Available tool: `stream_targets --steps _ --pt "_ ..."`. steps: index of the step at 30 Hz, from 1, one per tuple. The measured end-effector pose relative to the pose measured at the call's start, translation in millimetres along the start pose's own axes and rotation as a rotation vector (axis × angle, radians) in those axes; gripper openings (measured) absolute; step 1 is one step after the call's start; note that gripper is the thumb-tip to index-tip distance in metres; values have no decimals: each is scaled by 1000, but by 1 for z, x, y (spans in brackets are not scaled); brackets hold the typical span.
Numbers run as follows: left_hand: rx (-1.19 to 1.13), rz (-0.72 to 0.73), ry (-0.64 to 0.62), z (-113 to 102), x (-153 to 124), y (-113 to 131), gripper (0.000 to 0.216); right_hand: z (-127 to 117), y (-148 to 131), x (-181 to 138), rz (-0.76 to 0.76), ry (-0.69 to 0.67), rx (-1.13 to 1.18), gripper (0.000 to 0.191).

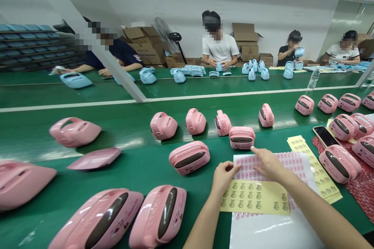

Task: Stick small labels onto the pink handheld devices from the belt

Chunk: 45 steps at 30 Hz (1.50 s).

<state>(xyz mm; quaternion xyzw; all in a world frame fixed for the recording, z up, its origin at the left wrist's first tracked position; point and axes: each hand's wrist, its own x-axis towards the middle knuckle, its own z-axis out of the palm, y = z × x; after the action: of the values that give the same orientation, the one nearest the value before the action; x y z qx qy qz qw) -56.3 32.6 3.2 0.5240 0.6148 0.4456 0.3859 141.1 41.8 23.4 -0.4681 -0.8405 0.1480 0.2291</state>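
Observation:
A white sheet of small pink stickers lies on the green table in front of me, and a yellow backing sheet overlaps its near part. My left hand is curled, its thumb and fingertips pinching the sticker sheet's left edge. My right hand lies on the sticker sheet with the index finger stretched out. That fingertip nearly touches a pink plastic case with a dark window. Another pink case lies left of my hands.
Several pink cases stand on the green belt and at the right on red bubble wrap. A phone and yellow sheets lie to the right. Across the belt, several people handle blue cases. Cardboard boxes line the wall.

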Motion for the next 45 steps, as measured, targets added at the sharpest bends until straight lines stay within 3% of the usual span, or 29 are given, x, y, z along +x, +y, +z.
stream_targets --steps 3,12,17,20,24,28,36,41,45 --pt "-84 -15 -32 1 -4 0 28 18 -15 10 -115 -36 -6 71" --pt "-232 7 94 5 -3 -10 29 11 -24 25 219 -153 151 70" --pt "-324 -6 99 8 -2 -8 39 10 -27 29 242 -137 177 64" --pt "-385 -42 57 8 -3 -4 45 5 -24 28 141 -100 119 63" --pt "-437 -81 79 6 -3 -1 48 -4 -12 14 0 53 -167 61" --pt "-463 -100 116 8 -3 0 49 -4 3 1 -21 42 -231 61" --pt "-453 -86 178 10 -6 2 46 -3 12 11 217 -52 34 56" --pt "-415 -71 196 9 -2 0 46 -4 14 15 202 -62 -40 54" --pt "-393 -79 195 5 1 -1 58 -6 22 11 224 -9 -176 50"
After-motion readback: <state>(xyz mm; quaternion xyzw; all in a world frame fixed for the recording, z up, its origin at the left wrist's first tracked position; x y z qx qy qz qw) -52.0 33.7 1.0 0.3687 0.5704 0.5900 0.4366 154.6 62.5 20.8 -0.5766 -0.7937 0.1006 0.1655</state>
